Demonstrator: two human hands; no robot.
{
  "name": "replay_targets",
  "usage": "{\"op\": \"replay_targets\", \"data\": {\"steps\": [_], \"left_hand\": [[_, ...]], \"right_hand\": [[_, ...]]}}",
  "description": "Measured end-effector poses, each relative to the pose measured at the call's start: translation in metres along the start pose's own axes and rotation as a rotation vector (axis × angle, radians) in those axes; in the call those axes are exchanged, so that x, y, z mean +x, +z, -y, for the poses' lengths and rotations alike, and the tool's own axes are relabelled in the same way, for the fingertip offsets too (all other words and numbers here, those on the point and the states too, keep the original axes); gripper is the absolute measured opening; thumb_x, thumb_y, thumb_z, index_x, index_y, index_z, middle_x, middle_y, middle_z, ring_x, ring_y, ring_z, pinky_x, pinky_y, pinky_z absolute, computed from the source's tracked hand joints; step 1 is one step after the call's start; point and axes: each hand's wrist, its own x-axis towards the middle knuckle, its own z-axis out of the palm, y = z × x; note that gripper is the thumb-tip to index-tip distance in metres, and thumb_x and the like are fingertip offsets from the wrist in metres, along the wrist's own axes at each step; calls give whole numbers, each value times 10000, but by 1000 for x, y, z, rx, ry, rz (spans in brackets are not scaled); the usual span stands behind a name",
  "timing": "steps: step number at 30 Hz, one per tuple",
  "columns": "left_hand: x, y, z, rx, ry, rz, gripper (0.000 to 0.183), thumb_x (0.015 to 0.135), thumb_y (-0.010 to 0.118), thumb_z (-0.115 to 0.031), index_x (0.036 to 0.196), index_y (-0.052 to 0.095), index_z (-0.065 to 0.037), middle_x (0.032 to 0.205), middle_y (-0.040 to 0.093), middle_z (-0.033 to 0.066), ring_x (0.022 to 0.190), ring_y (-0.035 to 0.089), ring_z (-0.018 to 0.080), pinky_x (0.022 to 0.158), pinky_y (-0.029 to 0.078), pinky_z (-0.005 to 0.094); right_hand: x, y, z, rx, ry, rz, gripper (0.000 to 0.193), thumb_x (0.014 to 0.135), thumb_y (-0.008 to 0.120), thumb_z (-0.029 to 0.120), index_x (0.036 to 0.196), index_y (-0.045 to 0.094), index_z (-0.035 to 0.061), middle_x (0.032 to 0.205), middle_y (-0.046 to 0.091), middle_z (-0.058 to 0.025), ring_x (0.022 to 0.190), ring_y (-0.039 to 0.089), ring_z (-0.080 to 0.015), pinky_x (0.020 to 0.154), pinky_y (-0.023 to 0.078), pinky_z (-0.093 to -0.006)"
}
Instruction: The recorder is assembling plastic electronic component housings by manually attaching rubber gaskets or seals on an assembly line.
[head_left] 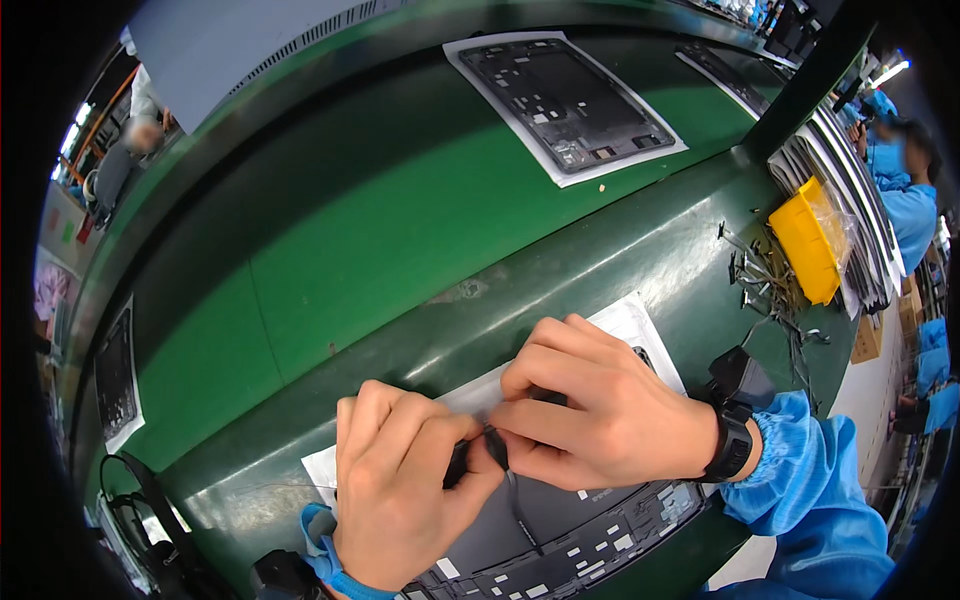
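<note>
Both hands meet over a dark, flat tablet-like housing (600,545) dotted with small white patches, which lies on white sheet material (640,325). My left hand (410,480) is closed, thumb and forefinger pinched together. Close beside it, my right hand (610,410) also pinches with thumb and forefinger. Between the two sets of fingertips is a thin dark strip (517,505), its lower part hanging down over the housing. The fingers cover its upper part, so its exact kind is unclear. My hands hide much of the housing's far side.
Another dark housing (570,105) lies on a white sheet on the green belt (330,270) beyond the bench ledge. More housings lie at the far left and far right. To the right are loose thin metal and dark pieces (765,275), a yellow bin (805,240) and stacked sheets. People in blue work beyond.
</note>
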Motion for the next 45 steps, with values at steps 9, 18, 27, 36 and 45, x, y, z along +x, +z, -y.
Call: {"op": "replay_targets", "data": {"steps": [9, 18, 27, 36, 45], "left_hand": [[-1, 5, 9, -79, 41, -61, 262, 608, 801, 53, 753, 600, -32, 777, 576, 73, 753, 534, 297, 670, 450, 408], [-6, 8, 31, -216, 94, 12, 199, 681, 811, 25, 823, 683, -29, 820, 618, 62, 781, 564, 278, 706, 458, 395], [8, 8, 42, -233, 92, 75, 142, 725, 758, 10, 841, 681, -10, 910, 614, 101, 866, 578, 316, 755, 485, 416], [-13, -18, 41, 84, -100, 360, 296, 944, 769, -335, 1027, 701, -59, 974, 718, 108, 932, 690, 337, 783, 476, 428], [18, -29, 88, 381, 90, 22, 189, 926, 762, -306, 923, 714, -123, 886, 638, 58, 906, 600, 296, 789, 417, 439]], "right_hand": [[7, 7, 1, 5, -44, -44, 191, 729, 786, 74, 730, 597, 43, 842, 516, -73, 794, 535, -262, 668, 457, -385], [-3, 15, -18, 203, 29, -92, 184, 691, 778, -51, 861, 769, 19, 868, 631, -55, 757, 597, -248, 620, 485, -351], [3, 13, -31, 148, 1, -114, 123, 702, 774, -20, 812, 743, 24, 841, 627, -61, 763, 617, -270, 652, 514, -373], [-16, 17, -29, 105, -56, -90, 61, 771, 777, 85, 795, 743, 40, 839, 656, -66, 812, 660, -281, 722, 568, -395], [-10, 0, -34, 81, -1, -289, 64, 782, 785, 56, 839, 781, 29, 863, 747, -80, 799, 692, -259, 717, 581, -370]]}}
